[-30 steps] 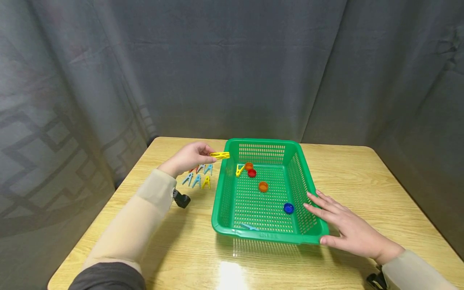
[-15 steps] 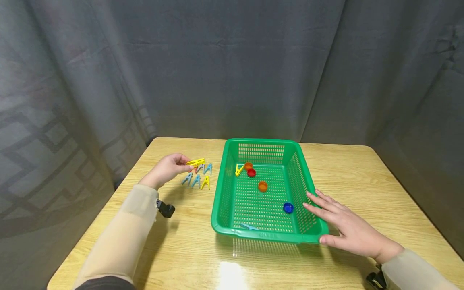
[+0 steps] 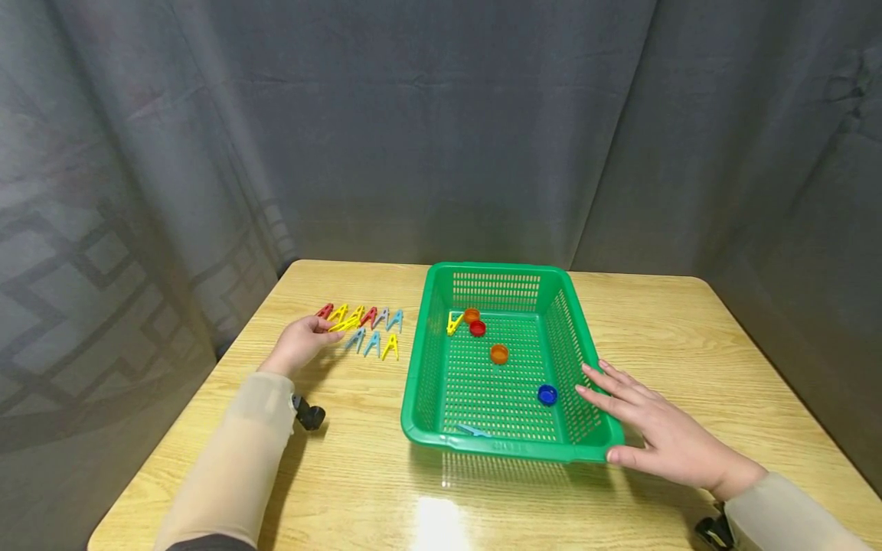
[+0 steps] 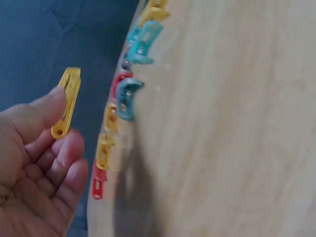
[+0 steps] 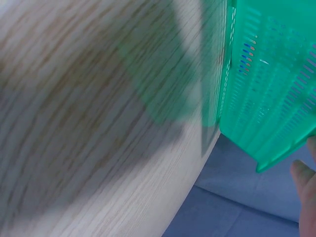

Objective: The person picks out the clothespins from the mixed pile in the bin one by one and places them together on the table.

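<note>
Left hand: the left hand [image 3: 301, 342] sits low over the left part of the worktop [image 3: 358, 467], with thumb and forefinger pinching a yellow clothes peg [image 3: 344, 324]; the remaining fingers are loosely curled.
Yellow clothes peg: held at one end, clear of the worktop in the left wrist view [image 4: 66, 101]; in the head view it lies just beside the peg rows, at their left end.
Peg rows: two rows of clothes pegs [image 3: 365, 325] stand on the worktop between the left hand and the basket. The far row runs red, yellow, yellow, red, grey-blue, blue; the near row holds two blue pegs and one yellow peg.
Basket: a green perforated plastic basket [image 3: 427, 367] rests on the middle of the worktop, long axis running away from the person.
Basket contents: one yellow peg [image 3: 455, 322] leans at the far left corner; beside it are an orange cap [image 3: 472, 314] and a red cap [image 3: 478, 328]. A second orange cap [image 3: 499, 353] lies near the centre, a blue cap [image 3: 547, 395] lies near the right wall, and a light blue peg [image 3: 472, 431] lies by the near wall.
Right hand: the right hand [image 3: 661, 436] lies flat with fingers spread and straight; the fingertips touch the basket's right rim near its near corner. It grips nothing.
</note>
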The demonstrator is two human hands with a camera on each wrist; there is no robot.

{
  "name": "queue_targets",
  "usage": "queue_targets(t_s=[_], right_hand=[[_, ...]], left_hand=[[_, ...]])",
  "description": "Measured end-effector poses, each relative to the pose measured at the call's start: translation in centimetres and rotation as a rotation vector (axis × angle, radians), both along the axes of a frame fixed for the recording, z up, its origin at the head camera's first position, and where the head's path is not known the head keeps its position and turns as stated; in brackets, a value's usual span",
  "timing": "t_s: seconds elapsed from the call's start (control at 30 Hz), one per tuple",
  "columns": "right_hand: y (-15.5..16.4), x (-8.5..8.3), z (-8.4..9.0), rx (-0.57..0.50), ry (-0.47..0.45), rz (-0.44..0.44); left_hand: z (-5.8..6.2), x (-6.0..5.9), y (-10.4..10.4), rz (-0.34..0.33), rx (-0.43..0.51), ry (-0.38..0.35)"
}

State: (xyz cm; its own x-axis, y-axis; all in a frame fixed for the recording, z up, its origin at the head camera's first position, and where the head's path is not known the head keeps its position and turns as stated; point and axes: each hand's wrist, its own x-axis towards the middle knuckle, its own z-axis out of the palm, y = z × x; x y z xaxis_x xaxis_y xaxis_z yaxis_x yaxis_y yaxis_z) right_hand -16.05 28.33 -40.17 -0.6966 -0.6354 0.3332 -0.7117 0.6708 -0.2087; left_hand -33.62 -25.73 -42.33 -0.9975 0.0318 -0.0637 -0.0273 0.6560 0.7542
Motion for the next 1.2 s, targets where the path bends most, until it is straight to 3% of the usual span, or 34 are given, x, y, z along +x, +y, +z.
queue_targets(t_s=[0.23,0.63,1.2], right_hand=[[0.0,0.0,0.0,-0.002,0.002,0.000],[0.1,-0.1,-0.1,-0.001,0.007,0.003],[0.1,-0.1,-0.1,-0.006,0.007,0.004]], left_hand=[[-1.3,0.2,0.1,0.107,0.037,-0.012],[-2.2,-0.1,0.6,0.167,-0.015,-0.050],[-2.6,-0.6,1.0,0.090,-0.091,-0.088]])
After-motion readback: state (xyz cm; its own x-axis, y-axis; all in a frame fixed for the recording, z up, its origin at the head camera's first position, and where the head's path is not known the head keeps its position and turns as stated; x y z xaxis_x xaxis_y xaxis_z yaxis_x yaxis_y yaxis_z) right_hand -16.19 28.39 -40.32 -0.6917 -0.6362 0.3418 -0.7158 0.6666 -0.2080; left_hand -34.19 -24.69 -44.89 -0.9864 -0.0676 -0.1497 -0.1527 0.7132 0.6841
